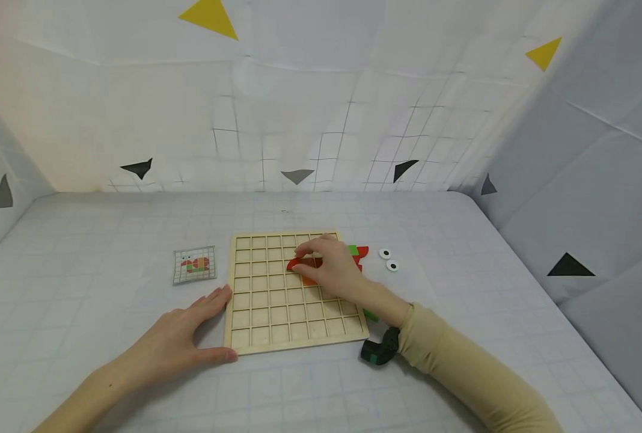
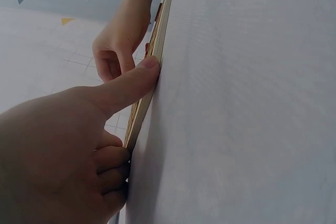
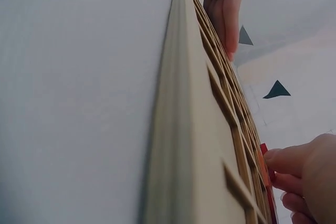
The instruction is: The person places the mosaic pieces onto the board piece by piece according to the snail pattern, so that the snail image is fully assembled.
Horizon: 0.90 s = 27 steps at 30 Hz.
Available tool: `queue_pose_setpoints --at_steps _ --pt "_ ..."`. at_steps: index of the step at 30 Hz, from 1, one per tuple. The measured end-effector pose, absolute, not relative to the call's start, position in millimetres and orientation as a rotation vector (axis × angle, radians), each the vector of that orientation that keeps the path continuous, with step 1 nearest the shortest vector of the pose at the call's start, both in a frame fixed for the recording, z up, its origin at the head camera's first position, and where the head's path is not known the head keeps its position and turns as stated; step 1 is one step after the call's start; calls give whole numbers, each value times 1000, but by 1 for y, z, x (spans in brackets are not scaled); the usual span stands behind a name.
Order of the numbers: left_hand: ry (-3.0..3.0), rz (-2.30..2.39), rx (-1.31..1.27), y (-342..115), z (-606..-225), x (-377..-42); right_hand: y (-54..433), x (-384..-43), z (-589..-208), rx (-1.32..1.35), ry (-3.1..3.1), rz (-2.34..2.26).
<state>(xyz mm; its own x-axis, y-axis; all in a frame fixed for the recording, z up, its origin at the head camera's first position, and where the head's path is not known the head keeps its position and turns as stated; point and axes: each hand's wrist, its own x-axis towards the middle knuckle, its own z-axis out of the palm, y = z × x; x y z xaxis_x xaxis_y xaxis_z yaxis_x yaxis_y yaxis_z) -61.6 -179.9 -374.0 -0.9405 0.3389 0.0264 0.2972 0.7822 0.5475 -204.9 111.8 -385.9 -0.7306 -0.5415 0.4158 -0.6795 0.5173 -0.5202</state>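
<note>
A square wooden grid board lies on the table before me. My right hand reaches over its upper part and pinches a red tile with a rounded edge between thumb and fingers. Just below that tile an orange tile sits in the grid, partly hidden by the hand. In the right wrist view the fingertips meet the red tile low over the board. My left hand touches the board's left side, fingers at the edge and thumb at the near corner.
Left of the board lies a small card with a coloured figure on a grid. Right of it are a green tile, red tiles and two eye discs. A dark curved device is at my right cuff.
</note>
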Motion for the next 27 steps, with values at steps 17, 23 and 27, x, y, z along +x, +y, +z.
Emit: queue_pose_setpoints --at_steps 17,23,27 --pt "2891 870 510 -180 -373 -62 109 -201 -388 1025 -2531 979" --pt "2886 872 504 -180 -373 -62 109 -201 -389 1024 -2524 977" --pt "2890 871 500 -180 -373 -61 108 -201 -389 1020 -2524 982"
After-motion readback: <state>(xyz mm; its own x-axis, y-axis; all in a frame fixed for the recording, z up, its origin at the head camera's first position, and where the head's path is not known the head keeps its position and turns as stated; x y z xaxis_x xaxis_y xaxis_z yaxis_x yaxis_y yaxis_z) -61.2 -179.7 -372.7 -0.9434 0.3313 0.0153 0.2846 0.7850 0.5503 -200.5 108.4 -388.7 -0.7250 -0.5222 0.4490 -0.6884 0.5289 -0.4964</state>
